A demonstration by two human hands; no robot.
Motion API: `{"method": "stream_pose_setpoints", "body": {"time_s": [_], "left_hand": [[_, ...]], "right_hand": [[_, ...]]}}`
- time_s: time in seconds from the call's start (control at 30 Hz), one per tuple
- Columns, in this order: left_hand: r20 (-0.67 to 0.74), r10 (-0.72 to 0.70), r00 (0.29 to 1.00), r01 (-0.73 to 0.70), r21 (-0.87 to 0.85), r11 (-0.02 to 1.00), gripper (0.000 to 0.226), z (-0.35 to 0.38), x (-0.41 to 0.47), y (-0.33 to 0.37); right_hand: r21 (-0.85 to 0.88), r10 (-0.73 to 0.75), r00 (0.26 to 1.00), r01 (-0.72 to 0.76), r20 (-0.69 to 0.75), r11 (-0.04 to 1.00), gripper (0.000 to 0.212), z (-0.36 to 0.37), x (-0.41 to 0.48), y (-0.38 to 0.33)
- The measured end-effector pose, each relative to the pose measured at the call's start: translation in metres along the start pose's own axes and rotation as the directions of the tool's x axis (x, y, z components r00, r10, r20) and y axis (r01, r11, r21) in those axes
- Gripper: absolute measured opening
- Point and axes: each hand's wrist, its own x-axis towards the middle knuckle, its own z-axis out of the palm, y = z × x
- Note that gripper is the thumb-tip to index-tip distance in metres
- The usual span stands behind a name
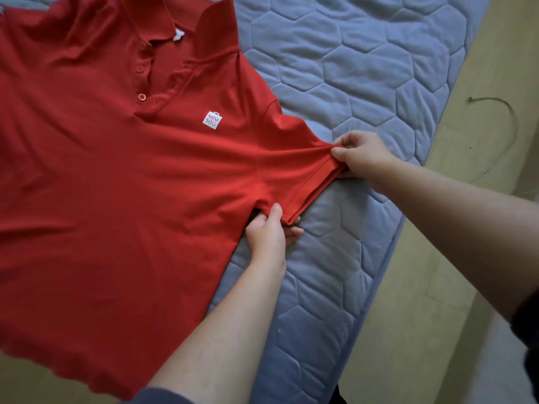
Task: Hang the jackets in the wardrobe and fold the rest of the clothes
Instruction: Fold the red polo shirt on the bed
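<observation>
A red polo shirt (116, 176) lies front up on the grey quilted mattress (364, 71), collar toward the top, a small white logo patch on its chest. Its right-hand sleeve is stretched out sideways. My right hand (361, 156) pinches the outer top corner of that sleeve's hem. My left hand (269, 231) grips the sleeve's lower edge near the armpit, thumb on top and fingers under the cloth. The shirt's lower hem hangs over the mattress's near edge.
The mattress edge runs diagonally from the upper right down to the bottom centre. Beyond it is a pale yellowish floor (437, 316) with a thin dark cord (501, 112) lying in a curve at the right.
</observation>
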Motion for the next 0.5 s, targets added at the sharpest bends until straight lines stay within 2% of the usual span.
{"method": "stream_pose_setpoints", "body": {"time_s": [0.1,0.13,0.17,0.2,0.23,0.27,0.3,0.33,0.4,0.43,0.47,0.5], "left_hand": [[0.09,-0.185,0.979,0.164,0.207,0.965,0.034,0.0,-0.006,0.008],[0.097,-0.201,0.975,0.16,0.322,0.933,0.039,-0.001,-0.008,0.016],[0.088,-0.14,0.986,0.083,0.467,0.88,0.042,-0.003,-0.01,0.024],[0.076,0.015,0.997,-0.06,0.638,0.768,0.042,-0.009,-0.011,0.029],[0.089,0.238,0.967,-0.213,0.793,0.57,0.043,-0.019,-0.012,0.033],[0.13,0.446,0.885,-0.305,0.887,0.347,0.042,-0.029,-0.014,0.036],[0.18,0.596,0.783,-0.352,0.918,0.185,0.04,-0.036,-0.017,0.041],[0.24,0.695,0.678,-0.412,0.907,0.088,0.036,-0.04,-0.019,0.046],[0.425,0.799,0.425,-0.589,0.8,-0.113,0.014,-0.045,-0.012,0.05],[0.513,0.78,0.357,-0.61,0.761,-0.222,0.013,-0.047,-0.003,0.047],[0.588,0.712,0.384,-0.592,0.749,-0.299,0.034,-0.05,0.004,0.044],[0.633,0.605,0.484,-0.544,0.759,-0.359,0.054,-0.054,0.012,0.039]], "right_hand": [[-0.011,0.049,0.999,-0.049,-0.022,0.999,0.025,0.006,-0.001,0.003],[-0.004,0.066,0.997,-0.066,-0.03,0.998,0.023,0.007,-0.001,0.002],[0.007,0.085,0.996,-0.084,-0.039,0.996,0.02,0.008,-0.001,0.001],[0.025,0.105,0.994,-0.104,-0.041,0.994,0.014,0.009,-0.002,0.0],[0.043,0.128,0.991,-0.127,-0.036,0.991,0.01,0.01,-0.003,-0.002],[0.039,0.143,0.989,-0.142,-0.027,0.989,0.014,0.012,-0.003,-0.003],[0.006,0.143,0.99,-0.143,-0.018,0.99,0.022,0.014,-0.003,-0.005],[-0.06,0.115,0.993,-0.115,-0.009,0.992,0.029,0.016,-0.002,-0.008],[-0.247,0.007,1.0,-0.007,-0.002,0.969,0.034,0.018,0.001,-0.013],[-0.343,-0.041,0.999,0.032,-0.018,0.939,0.035,0.016,0.004,-0.014],[-0.425,-0.066,0.997,0.041,-0.043,0.904,0.034,0.013,0.005,-0.011],[-0.488,-0.075,0.995,0.033,-0.067,0.872,0.032,0.012,0.004,-0.007]]}}
